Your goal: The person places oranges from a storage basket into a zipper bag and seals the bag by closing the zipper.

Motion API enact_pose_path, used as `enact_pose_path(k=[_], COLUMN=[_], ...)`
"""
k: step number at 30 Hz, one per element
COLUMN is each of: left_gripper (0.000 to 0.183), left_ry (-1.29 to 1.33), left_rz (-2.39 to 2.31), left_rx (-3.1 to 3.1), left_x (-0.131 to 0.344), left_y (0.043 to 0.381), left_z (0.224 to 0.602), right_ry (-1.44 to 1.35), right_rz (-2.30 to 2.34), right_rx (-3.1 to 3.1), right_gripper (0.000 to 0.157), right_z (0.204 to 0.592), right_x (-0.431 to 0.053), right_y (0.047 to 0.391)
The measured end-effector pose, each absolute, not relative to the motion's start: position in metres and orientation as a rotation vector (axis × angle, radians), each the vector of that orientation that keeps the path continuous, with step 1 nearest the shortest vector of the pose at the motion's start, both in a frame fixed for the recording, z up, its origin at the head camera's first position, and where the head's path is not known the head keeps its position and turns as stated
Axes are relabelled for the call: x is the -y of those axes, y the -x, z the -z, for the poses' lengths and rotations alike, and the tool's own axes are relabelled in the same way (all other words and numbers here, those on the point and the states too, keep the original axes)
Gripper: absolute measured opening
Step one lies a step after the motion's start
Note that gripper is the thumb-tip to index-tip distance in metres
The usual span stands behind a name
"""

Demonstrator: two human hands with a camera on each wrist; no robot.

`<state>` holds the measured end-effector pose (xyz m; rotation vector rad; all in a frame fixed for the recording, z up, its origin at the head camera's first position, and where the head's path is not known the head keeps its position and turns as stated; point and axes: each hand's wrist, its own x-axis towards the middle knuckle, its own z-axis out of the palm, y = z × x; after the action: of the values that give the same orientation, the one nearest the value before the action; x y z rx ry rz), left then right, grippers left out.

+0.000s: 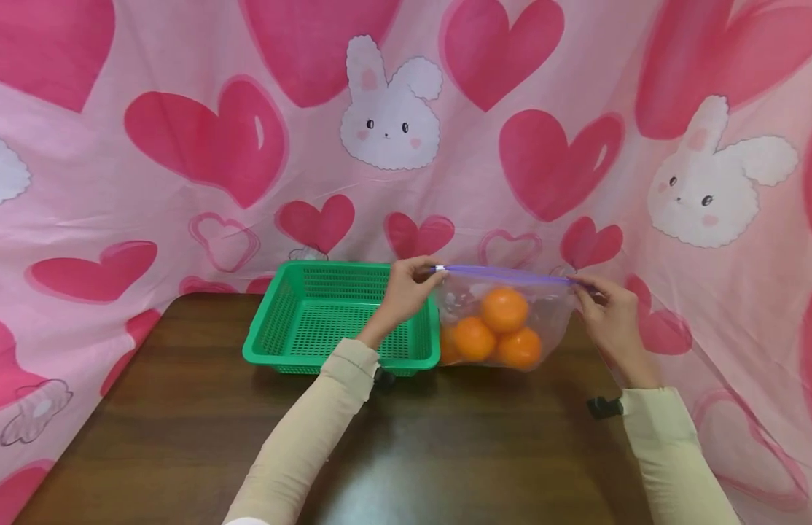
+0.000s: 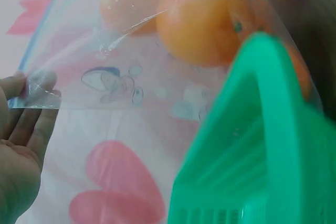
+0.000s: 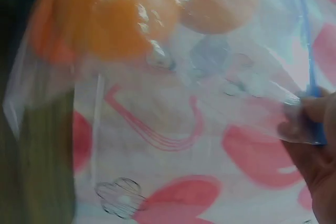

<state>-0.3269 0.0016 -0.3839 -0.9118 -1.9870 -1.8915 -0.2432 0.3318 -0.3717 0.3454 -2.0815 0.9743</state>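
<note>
A clear zip bag (image 1: 555,321) with a purple zip strip hangs stretched between both hands, to the right of the green basket (image 1: 340,361). Inside it are several oranges (image 1: 504,310), bunched toward the bottom. My left hand (image 1: 406,288) pinches the bag's top left corner, by the white slider (image 1: 440,268), and reaches over the basket's right side. At the top right corner, my right hand (image 1: 609,313) pinches the zip edge between thumb and fingers. In the left wrist view, the basket's rim (image 2: 262,77) overlaps part of the bag.
The basket has slatted sides and stands at the back of a dark wooden table (image 1: 445,452). A pink cloth (image 1: 248,44) with hearts and rabbits hangs behind the table and along its sides. Black wrist mounts (image 1: 604,408) sit at the sleeve cuffs.
</note>
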Motion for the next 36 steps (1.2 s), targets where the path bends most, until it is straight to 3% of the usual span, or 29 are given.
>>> enact_pose_path(k=[12,28,32,36], left_gripper=[0.028,0.02,0.019,0.019], left_ry=[0.439,0.566,0.624,0.637], left_rz=[2.237,2.062,2.049,2.03], left_rx=[1.767,1.742,1.725,1.715], left_x=[-0.023,-0.019,-0.019,-0.021], left_y=[0.317,0.31,0.293,0.286], left_z=[0.418,0.409,0.395,0.39], right_ry=[-0.117,0.065,0.07,-0.147], right_rz=[-1.447,-1.425,-1.21,-0.857], right_rx=[1.926,2.044,2.152,2.23], right_gripper=[0.025,0.025,0.023,0.027], right_z=[0.39,0.383,0.39,0.389], right_x=[-0.308,-0.311,-0.32,-0.315], right_y=[0.263,0.266,0.27,0.274])
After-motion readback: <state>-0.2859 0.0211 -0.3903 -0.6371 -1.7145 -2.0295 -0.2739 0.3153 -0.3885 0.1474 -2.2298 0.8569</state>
